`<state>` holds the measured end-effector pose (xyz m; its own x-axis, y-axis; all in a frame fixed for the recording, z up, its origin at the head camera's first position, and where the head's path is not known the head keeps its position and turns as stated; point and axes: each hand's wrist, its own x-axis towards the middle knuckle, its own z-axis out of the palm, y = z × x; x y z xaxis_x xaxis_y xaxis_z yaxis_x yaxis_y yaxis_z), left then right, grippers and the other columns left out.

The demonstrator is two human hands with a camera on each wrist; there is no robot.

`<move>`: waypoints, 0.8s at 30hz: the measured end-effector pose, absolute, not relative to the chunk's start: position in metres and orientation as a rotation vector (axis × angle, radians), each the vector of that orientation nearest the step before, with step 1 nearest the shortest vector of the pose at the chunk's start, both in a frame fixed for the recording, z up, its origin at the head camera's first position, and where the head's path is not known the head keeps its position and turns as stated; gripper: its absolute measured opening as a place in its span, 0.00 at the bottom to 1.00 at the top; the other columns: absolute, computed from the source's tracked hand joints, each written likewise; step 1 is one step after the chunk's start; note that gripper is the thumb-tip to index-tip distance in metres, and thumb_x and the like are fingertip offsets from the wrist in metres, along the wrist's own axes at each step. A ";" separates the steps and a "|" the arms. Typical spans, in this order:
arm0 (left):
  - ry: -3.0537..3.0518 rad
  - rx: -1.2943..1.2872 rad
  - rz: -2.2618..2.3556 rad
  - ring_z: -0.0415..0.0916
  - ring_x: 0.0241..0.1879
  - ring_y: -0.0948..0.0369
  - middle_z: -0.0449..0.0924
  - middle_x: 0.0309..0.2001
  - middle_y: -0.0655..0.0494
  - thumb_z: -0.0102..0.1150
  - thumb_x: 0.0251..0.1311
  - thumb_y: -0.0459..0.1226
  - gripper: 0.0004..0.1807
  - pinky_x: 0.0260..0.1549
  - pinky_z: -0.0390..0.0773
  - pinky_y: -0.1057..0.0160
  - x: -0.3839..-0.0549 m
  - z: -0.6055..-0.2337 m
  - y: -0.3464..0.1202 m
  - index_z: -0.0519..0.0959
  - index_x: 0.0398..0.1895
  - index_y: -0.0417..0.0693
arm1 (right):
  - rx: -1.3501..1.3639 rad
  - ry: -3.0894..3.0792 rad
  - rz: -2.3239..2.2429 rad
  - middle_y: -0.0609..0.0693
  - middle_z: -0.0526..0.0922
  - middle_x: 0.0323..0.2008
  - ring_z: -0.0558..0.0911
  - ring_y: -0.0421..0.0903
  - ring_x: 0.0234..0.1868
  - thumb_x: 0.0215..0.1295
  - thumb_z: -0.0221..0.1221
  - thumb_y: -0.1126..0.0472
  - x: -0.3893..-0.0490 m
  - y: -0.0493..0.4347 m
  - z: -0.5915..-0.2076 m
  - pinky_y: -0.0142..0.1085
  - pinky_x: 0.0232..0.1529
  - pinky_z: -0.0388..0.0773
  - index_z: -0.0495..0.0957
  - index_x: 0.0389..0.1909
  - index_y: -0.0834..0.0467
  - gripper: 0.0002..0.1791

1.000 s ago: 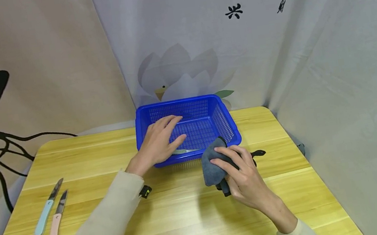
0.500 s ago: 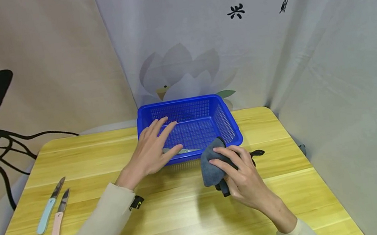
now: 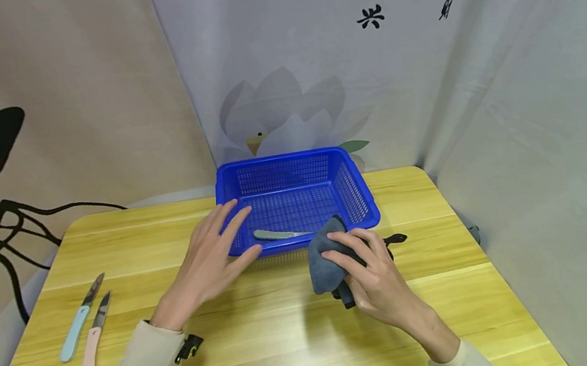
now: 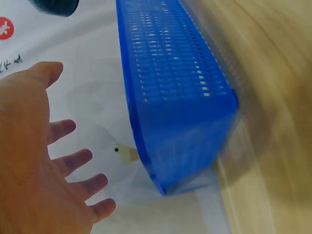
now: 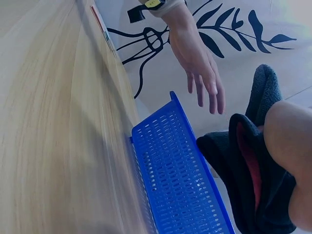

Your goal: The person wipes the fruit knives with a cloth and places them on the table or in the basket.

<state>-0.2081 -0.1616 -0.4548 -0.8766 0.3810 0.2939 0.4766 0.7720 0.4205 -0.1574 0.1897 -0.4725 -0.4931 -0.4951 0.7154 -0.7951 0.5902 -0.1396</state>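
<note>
My left hand (image 3: pixel 203 261) hovers over the table at the basket's front left corner, fingers spread, holding nothing. Inside the blue plastic basket (image 3: pixel 289 157), by its front wall, lies a knife (image 3: pixel 278 234) with a pale grey-green handle. My right hand (image 3: pixel 376 272) grips a folded dark grey cloth (image 3: pixel 325 267) in front of the basket's right side. In the right wrist view the bunched cloth (image 5: pixel 226 156) shows dark folds and a reddish strip. Past that hand pokes a small black tip (image 3: pixel 395 238); its kind is unclear.
On the left of the wooden table (image 3: pixel 264 364) lie a knife with a light blue handle (image 3: pixel 74 335) and one with a pink handle (image 3: pixel 90 355), blades pointing away. A printed curtain (image 3: pixel 274 53) hangs behind the table.
My left hand has drawn back from over the basket, toward the left and nearer to me, uncovering the knife inside. The right hand keeps its grip on the cloth, almost still.
</note>
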 end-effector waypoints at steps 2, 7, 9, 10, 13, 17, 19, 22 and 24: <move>-2.762 -0.654 -0.736 0.48 0.91 0.34 0.53 0.93 0.43 0.65 0.81 0.54 0.43 0.86 0.49 0.23 -0.201 -0.458 -0.169 0.61 0.92 0.56 | 1.028 -2.184 0.615 0.60 0.84 0.70 0.77 0.64 0.67 0.68 0.59 0.75 -0.158 0.189 -0.473 0.61 0.69 0.73 0.88 0.63 0.55 0.26; -2.749 -0.582 -0.707 0.51 0.90 0.34 0.56 0.91 0.40 0.66 0.80 0.55 0.43 0.84 0.52 0.22 -0.184 -0.464 -0.186 0.63 0.91 0.53 | 1.044 -2.185 0.627 0.60 0.84 0.70 0.78 0.64 0.67 0.69 0.59 0.74 -0.159 0.187 -0.473 0.62 0.70 0.73 0.88 0.63 0.55 0.25; -2.753 -0.557 -0.699 0.52 0.89 0.33 0.57 0.91 0.40 0.66 0.79 0.55 0.43 0.84 0.53 0.21 -0.179 -0.466 -0.192 0.64 0.90 0.53 | 1.049 -2.187 0.632 0.60 0.84 0.70 0.77 0.64 0.68 0.68 0.59 0.75 -0.159 0.186 -0.474 0.63 0.70 0.73 0.88 0.63 0.55 0.26; -2.755 -0.547 -0.701 0.51 0.89 0.33 0.57 0.91 0.40 0.66 0.79 0.55 0.43 0.84 0.53 0.21 -0.176 -0.467 -0.195 0.63 0.91 0.54 | 1.054 -2.188 0.635 0.60 0.84 0.70 0.77 0.64 0.67 0.68 0.59 0.75 -0.159 0.185 -0.474 0.62 0.69 0.73 0.88 0.63 0.55 0.26; -2.749 -0.519 -0.701 0.52 0.89 0.31 0.58 0.90 0.39 0.67 0.79 0.54 0.43 0.82 0.54 0.21 -0.168 -0.470 -0.204 0.64 0.90 0.53 | 1.072 -2.193 0.642 0.60 0.84 0.70 0.77 0.63 0.67 0.68 0.60 0.75 -0.160 0.183 -0.474 0.62 0.69 0.74 0.88 0.63 0.54 0.26; -2.735 -0.485 -0.699 0.53 0.87 0.29 0.59 0.89 0.37 0.68 0.78 0.53 0.43 0.81 0.55 0.20 -0.159 -0.474 -0.215 0.64 0.90 0.53 | 1.097 -2.197 0.652 0.59 0.84 0.71 0.77 0.63 0.67 0.68 0.60 0.76 -0.160 0.180 -0.474 0.62 0.68 0.75 0.88 0.62 0.55 0.26; -2.731 -0.468 -0.701 0.54 0.87 0.28 0.60 0.89 0.35 0.69 0.77 0.53 0.44 0.80 0.55 0.19 -0.154 -0.476 -0.220 0.64 0.90 0.53 | 1.106 -2.198 0.654 0.59 0.84 0.71 0.78 0.63 0.68 0.67 0.60 0.76 -0.160 0.179 -0.473 0.62 0.67 0.76 0.88 0.62 0.55 0.26; -2.731 -0.438 -0.702 0.55 0.86 0.27 0.61 0.88 0.34 0.69 0.77 0.53 0.44 0.79 0.56 0.18 -0.148 -0.479 -0.228 0.65 0.89 0.52 | 1.120 -2.200 0.656 0.58 0.84 0.71 0.78 0.62 0.68 0.67 0.60 0.76 -0.161 0.176 -0.473 0.62 0.67 0.76 0.88 0.62 0.55 0.26; -2.733 -0.425 -0.698 0.55 0.85 0.26 0.61 0.87 0.33 0.69 0.77 0.53 0.44 0.78 0.56 0.17 -0.145 -0.481 -0.234 0.65 0.89 0.52 | 1.128 -2.200 0.654 0.58 0.84 0.71 0.78 0.62 0.69 0.67 0.60 0.75 -0.161 0.175 -0.473 0.62 0.67 0.77 0.88 0.62 0.54 0.26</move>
<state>-0.1446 -0.2345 -0.4814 -0.9150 0.2094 0.3447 0.3492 0.8392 0.4170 -0.1613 0.1748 -0.4733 -0.4773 -0.5553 0.6810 -0.8371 0.5231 -0.1602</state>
